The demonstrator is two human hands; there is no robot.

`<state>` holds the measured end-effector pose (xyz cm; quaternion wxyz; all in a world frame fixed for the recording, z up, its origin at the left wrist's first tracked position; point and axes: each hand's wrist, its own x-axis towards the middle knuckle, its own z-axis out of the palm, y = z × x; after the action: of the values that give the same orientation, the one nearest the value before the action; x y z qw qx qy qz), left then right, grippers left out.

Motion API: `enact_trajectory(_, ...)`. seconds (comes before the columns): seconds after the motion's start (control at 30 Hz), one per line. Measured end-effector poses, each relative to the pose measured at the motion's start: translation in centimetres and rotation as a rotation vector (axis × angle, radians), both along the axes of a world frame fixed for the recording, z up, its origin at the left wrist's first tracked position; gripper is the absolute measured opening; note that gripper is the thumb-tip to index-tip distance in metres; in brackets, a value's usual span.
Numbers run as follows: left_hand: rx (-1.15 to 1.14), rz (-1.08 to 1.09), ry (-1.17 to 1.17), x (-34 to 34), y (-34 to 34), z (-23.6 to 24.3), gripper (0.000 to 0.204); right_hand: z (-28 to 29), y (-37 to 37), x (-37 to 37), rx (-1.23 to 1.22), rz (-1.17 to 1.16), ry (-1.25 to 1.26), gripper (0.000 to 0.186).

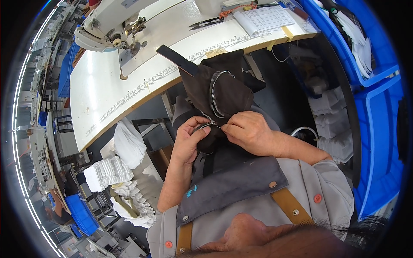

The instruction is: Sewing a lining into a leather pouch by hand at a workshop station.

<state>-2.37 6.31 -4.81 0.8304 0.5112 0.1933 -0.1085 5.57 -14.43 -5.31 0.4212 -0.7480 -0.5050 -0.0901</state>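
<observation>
A dark brown fabric piece [228, 94] with a metal zipper [213, 92] rests over my lap against the table's front edge, a stiff dark strap [176, 58] standing out from its top. My left hand [189, 135] is closed on the lower part of the zipper, thumb bent over the tape. My right hand [249, 133] pinches at the same zipper just to the right, where a small thin piece shows between finger and thumb, too small to name.
The white sewing table [94, 99] carries a machine [101, 26], black snips [204, 23] and a paper pad [262, 19]. Blue bins [378, 129] stand at the right. White fabric stacks [107, 174] lie at the lower left. A co-worker's arm [58, 206] shows at the far left.
</observation>
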Motion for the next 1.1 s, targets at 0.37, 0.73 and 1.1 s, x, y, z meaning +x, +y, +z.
enact_trajectory(0.37,-0.207,-0.049,-0.080,0.2,1.1,-3.4,0.027,0.0,0.1,0.2,0.060,0.006,0.034,0.017)
enact_trajectory(0.73,0.199,-0.114,0.063,1.6,0.4,0.5,0.019,-0.4,0.1,0.2,0.015,0.007,-0.016,0.019)
enact_trajectory(1.1,0.263,-0.060,0.072,1.1,0.2,0.2,0.015,-0.9,0.1,0.2,0.038,-0.022,-0.060,0.015)
